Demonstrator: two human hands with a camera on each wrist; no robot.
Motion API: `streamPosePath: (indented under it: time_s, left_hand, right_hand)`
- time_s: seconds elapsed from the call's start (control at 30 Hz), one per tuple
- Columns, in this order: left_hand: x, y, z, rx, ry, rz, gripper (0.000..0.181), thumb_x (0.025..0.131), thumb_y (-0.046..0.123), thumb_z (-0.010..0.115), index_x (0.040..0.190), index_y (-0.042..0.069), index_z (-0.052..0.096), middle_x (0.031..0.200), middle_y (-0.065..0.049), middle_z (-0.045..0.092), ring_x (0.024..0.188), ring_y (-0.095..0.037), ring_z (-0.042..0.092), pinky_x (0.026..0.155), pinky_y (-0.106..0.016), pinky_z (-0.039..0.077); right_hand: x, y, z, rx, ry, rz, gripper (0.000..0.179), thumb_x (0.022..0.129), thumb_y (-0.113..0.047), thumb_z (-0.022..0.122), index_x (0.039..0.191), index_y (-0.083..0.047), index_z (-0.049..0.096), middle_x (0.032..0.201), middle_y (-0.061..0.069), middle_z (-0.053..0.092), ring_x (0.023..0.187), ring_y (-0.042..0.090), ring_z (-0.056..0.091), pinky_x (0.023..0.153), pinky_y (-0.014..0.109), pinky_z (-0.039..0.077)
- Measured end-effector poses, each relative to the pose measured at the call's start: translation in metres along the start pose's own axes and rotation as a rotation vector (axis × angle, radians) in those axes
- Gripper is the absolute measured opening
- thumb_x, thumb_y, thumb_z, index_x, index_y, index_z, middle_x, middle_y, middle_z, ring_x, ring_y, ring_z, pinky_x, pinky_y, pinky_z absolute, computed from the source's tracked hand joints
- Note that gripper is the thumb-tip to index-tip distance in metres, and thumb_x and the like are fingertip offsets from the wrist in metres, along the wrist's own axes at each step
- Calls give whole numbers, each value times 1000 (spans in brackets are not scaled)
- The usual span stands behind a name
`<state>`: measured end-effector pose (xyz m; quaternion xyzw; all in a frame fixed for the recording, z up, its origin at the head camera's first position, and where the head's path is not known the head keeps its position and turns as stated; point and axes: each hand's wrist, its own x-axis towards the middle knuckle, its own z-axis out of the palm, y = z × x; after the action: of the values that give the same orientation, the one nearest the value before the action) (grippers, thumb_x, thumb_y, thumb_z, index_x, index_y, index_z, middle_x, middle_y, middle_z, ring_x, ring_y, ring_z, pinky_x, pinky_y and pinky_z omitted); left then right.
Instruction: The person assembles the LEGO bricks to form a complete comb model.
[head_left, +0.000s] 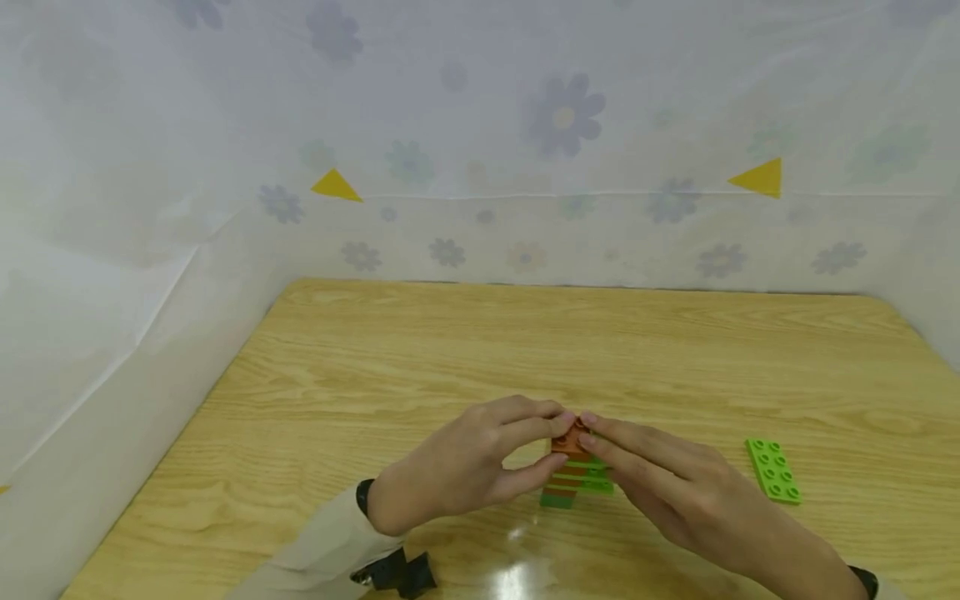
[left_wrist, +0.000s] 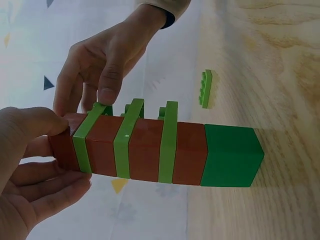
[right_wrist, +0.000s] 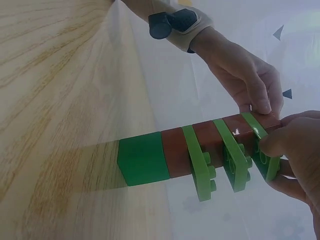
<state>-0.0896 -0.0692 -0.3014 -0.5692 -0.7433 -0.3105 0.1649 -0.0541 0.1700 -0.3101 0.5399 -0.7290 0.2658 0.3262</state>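
Note:
A block tower stands upright on the table, with a dark green block (left_wrist: 232,156) at its base. Above it, red-brown building blocks (right_wrist: 177,152) alternate with light green studded plates (left_wrist: 169,142), which jut out to the right side. My left hand (head_left: 465,462) grips the top red-brown block (head_left: 572,440) between thumb and fingers. From the other side my right hand (head_left: 693,496) has its fingertips on that same block, and its thumb (left_wrist: 109,90) lies at the jutting end of the uppermost plate. The far faces of the tower stay partly hidden behind the fingers.
A loose light green plate with studs (head_left: 773,472) lies on the wooden table (head_left: 360,358), to the right of the tower. A pale flowered cloth (head_left: 480,108) hangs behind and at the sides. A black device (head_left: 401,573) sits by the left sleeve.

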Motion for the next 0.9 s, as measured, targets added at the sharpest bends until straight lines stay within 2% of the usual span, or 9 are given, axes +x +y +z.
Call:
streamPosePath:
  time_s: [0.13,0.23,0.3,0.4,0.47,0.53,0.67,0.9]
  left_hand:
    - [-2,-2,4,-116,20,-74,36,89,9,71,122,-4,62,116,-13,66,106,-14,64,91,-14,47]
    - [-3,-3,8,-169,5,-174,47,91,17,69,131,-3,55,125,-14,63,114,-14,61,95,-19,47]
    - [-3,-4,11,-153,-43,-261,60,93,28,67,140,-2,46,138,-13,53,126,-15,51,101,-26,44]
    - [-4,-5,13,-84,-158,-362,74,95,44,58,151,4,29,155,-7,29,143,-15,26,111,-35,33]
    - [-4,-5,14,-23,-219,-375,80,96,51,52,154,7,19,159,-5,15,147,-16,10,116,-38,25]
    - [-4,-5,15,5,-246,-366,81,97,53,48,154,8,12,161,-4,7,147,-17,1,117,-40,19]
    - [-3,-6,17,38,-266,-349,82,98,56,42,154,10,4,161,-4,1,147,-17,-5,119,-40,13]
    - [-2,-7,17,58,-308,-358,80,99,59,31,153,10,-3,161,-5,-4,146,-15,-10,119,-38,6]
  right_hand:
    - [-1,1,1,-6,3,-5,34,104,-15,46,124,8,59,128,20,59,118,16,58,89,18,50]
    - [-2,1,2,-8,6,-9,33,104,-15,46,123,7,60,129,19,59,115,17,60,86,18,52]
    - [-3,2,2,-14,3,-9,33,104,-16,46,124,7,60,129,19,59,115,17,60,86,18,52]
    - [-6,3,3,-20,2,-13,33,104,-16,46,124,7,60,129,19,59,117,17,59,89,19,51]
    - [-7,4,3,-22,0,-15,34,104,-16,46,124,7,59,129,19,59,119,16,57,91,19,50]
    - [-7,5,4,-23,0,-18,34,104,-17,47,124,8,59,129,20,59,119,16,57,92,20,49]
    - [-8,5,4,-20,-2,-17,34,104,-17,47,124,8,60,129,20,59,120,16,56,92,20,49]
    - [-8,5,3,-21,-4,-18,35,104,-17,47,124,8,59,130,19,59,121,16,56,92,20,49]
